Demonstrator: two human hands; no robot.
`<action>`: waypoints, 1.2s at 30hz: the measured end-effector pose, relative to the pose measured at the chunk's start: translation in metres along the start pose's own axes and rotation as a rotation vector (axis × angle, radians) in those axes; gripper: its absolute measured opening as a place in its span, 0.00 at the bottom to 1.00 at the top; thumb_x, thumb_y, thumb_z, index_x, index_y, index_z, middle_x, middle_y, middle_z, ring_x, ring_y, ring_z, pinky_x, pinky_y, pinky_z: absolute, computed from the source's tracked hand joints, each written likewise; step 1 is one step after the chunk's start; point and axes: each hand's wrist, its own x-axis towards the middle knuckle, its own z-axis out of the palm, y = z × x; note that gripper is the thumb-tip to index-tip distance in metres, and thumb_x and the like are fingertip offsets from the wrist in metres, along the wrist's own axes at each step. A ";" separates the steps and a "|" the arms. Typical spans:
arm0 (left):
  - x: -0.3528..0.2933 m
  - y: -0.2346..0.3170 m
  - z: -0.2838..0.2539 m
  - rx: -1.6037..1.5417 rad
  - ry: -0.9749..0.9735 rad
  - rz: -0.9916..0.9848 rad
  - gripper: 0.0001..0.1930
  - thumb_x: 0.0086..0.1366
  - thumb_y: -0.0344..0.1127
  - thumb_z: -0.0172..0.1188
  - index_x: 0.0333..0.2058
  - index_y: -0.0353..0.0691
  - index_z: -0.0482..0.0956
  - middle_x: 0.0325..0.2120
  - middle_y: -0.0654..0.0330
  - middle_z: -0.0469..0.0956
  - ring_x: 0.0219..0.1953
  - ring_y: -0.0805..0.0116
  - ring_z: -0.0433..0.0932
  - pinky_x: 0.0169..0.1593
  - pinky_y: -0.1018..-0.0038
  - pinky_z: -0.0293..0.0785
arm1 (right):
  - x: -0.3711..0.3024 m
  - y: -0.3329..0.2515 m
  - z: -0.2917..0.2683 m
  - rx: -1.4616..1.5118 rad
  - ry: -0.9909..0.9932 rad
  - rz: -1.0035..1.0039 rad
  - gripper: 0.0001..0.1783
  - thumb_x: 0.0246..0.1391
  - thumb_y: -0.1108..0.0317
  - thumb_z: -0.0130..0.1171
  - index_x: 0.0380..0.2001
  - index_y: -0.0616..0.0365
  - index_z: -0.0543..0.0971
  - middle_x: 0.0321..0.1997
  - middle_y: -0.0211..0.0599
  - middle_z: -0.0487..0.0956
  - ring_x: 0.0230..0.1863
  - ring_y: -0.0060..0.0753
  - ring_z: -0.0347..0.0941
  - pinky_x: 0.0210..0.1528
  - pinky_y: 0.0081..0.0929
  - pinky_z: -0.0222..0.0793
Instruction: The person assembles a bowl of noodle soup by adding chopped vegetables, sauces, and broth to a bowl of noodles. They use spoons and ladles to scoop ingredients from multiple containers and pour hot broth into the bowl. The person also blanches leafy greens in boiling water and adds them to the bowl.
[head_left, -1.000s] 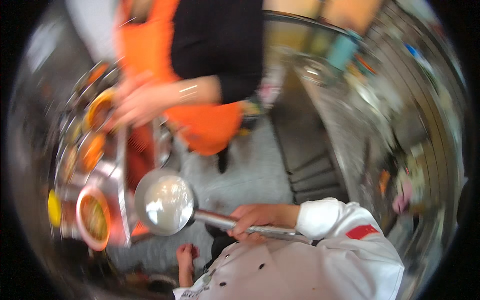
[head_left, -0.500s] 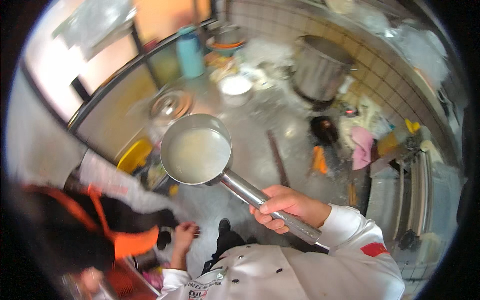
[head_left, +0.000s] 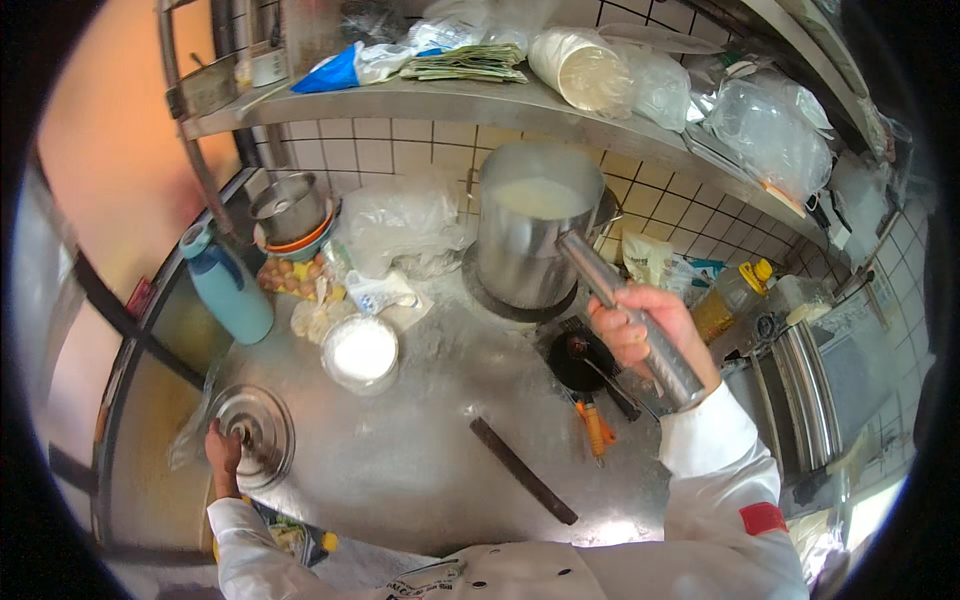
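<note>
My right hand (head_left: 645,335) is closed around the long metal handle (head_left: 610,280) of a saucepan. The pan's body overlaps a tall steel stockpot (head_left: 515,265) at the back, so I cannot tell whether it is over or inside it. Pale, cloudy liquid (head_left: 545,198) shows within the rim. At the left edge of the steel worktop (head_left: 440,420), my left hand (head_left: 225,450) has its fingers at the knob of a round metal lid (head_left: 268,405), which lies flat.
A white-filled tub (head_left: 362,355) and a blue flask (head_left: 228,285) stand left. A dark stick (head_left: 522,470) lies mid-table. Right are a black bowl (head_left: 578,362), an orange-handled tool (head_left: 595,430) and an oil bottle (head_left: 735,295). A loaded shelf (head_left: 400,105) spans above.
The saucepan has gone from in front of me to the stockpot at the back. My left hand has risen from low beside me to the lid. My view has turned towards the worktop.
</note>
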 end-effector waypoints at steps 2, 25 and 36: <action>0.022 0.004 0.016 0.081 -0.236 0.090 0.23 0.47 0.40 0.61 0.42 0.32 0.76 0.34 0.43 0.78 0.40 0.45 0.76 0.45 0.59 0.71 | 0.016 -0.026 -0.008 0.001 0.110 -0.084 0.14 0.54 0.68 0.48 0.38 0.71 0.67 0.25 0.33 0.66 0.18 0.16 0.62 0.14 0.13 0.60; 0.039 0.022 -0.096 -0.082 -0.269 -0.239 0.10 0.43 0.30 0.60 0.21 0.26 0.75 0.14 0.49 0.74 0.17 0.62 0.77 0.20 0.68 0.72 | 0.071 -0.110 -0.102 -2.059 0.828 -0.659 0.11 0.38 0.76 0.54 0.29 0.70 0.70 0.21 0.56 0.74 0.22 0.55 0.73 0.26 0.44 0.68; 0.031 0.146 -0.165 -0.663 -0.263 -0.292 0.07 0.54 0.28 0.50 0.22 0.30 0.74 0.15 0.61 0.71 0.14 0.77 0.68 0.19 0.83 0.68 | 0.076 -0.104 -0.090 -1.532 0.613 -0.539 0.14 0.44 0.74 0.55 0.34 0.69 0.67 0.19 0.48 0.74 0.20 0.43 0.74 0.23 0.36 0.69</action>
